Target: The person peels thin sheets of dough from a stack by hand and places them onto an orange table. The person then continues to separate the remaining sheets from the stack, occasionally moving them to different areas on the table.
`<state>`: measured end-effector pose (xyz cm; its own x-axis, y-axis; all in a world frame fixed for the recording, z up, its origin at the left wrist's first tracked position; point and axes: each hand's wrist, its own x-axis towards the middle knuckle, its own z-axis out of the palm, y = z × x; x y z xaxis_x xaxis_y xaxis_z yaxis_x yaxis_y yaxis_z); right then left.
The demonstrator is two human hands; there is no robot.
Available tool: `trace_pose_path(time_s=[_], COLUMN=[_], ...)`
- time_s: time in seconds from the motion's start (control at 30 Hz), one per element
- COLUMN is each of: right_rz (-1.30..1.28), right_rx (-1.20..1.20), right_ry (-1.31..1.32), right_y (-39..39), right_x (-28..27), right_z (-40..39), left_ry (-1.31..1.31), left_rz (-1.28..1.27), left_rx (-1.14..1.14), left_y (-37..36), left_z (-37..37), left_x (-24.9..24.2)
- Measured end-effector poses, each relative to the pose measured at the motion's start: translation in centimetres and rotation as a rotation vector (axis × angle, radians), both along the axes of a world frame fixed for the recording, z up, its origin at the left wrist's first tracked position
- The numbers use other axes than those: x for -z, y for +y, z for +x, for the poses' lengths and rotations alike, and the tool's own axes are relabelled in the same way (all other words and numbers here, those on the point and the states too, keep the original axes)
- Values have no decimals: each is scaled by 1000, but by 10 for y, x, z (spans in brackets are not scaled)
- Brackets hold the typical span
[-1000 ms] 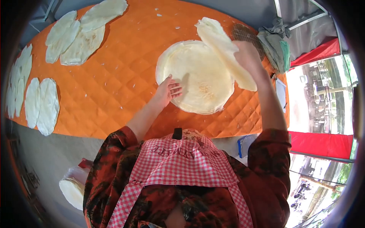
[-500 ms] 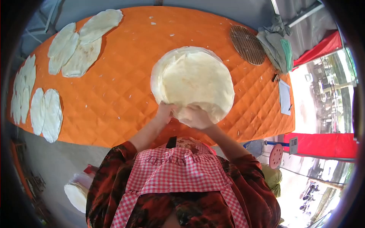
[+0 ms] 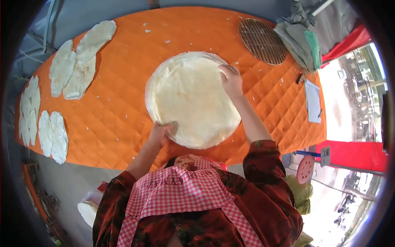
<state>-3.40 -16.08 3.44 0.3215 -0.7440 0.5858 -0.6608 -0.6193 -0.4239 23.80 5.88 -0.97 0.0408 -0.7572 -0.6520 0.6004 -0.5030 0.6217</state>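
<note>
A stack of thin, pale round flatbread sheets [image 3: 193, 103] lies on the orange quilted table cover, its rim layered and slightly uneven. At the near left rim, my left hand [image 3: 160, 132] grips the edge with thumb and fingers closed. My right hand [image 3: 233, 83] is at the far right rim, fingers bent over the edge of the sheets. How many sheets each hand pinches is hidden.
Folded pale sheets lie at the far left [image 3: 66, 68], the left end [image 3: 30, 111] and near left [image 3: 53, 136]. A round wire rack [image 3: 262, 41], grey cloths [image 3: 298, 43] and a white pad [image 3: 312, 101] sit toward the right. White crumbs [image 3: 167, 41] dot the orange cover [image 3: 119, 107].
My right hand has gone from the near rim to the far right rim. My left hand has shifted left along the near edge. The top sheet's bunched near edge now lies flatter.
</note>
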Motion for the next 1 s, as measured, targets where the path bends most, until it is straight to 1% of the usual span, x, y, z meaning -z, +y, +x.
trace_pose_path(time_s=[0.1, 0.2, 0.27, 0.3, 0.43, 0.5, 0.6, 0.7, 0.8, 0.9, 1.0], right_rz=[79, 144, 184, 207, 295, 316, 157, 185, 485, 293, 325], right_rx=[-270, -318, -420, -470, -413, -405, -455, -534, -519, -536, -552], right_ry=[29, 284, 399, 462, 586, 666, 680, 579, 417, 431, 496], right_y=[-42, -63, -72, -72, -72, -76, -79, -69, -72, -84, -86], right_x=[3, 8, 13, 13, 7, 6, 6, -9, -6, -7, 15], right_z=[50, 93, 114, 122, 134, 132, 129, 116, 103, 115, 128], left_ry=[24, 17, -7, -18, 5, -37, -37, -16, 14, 92, 115], left_rz=[-31, -75, -76, -58, -3, -27, -12, -23, -37, -31, -43], left_rx=[20, -19, -66, -90, -127, -152, -143, -135, -116, -126, -136], left_y=[-1, 2, 0, -1, 1, 3, 4, 4, 5, 2, 4], left_z=[1, 0, -2, -4, -4, -6, -6, -4, -2, -2, -2], left_x=[-1, 9, 14, 7, 11, 20, 23, 22, 21, 10, 10])
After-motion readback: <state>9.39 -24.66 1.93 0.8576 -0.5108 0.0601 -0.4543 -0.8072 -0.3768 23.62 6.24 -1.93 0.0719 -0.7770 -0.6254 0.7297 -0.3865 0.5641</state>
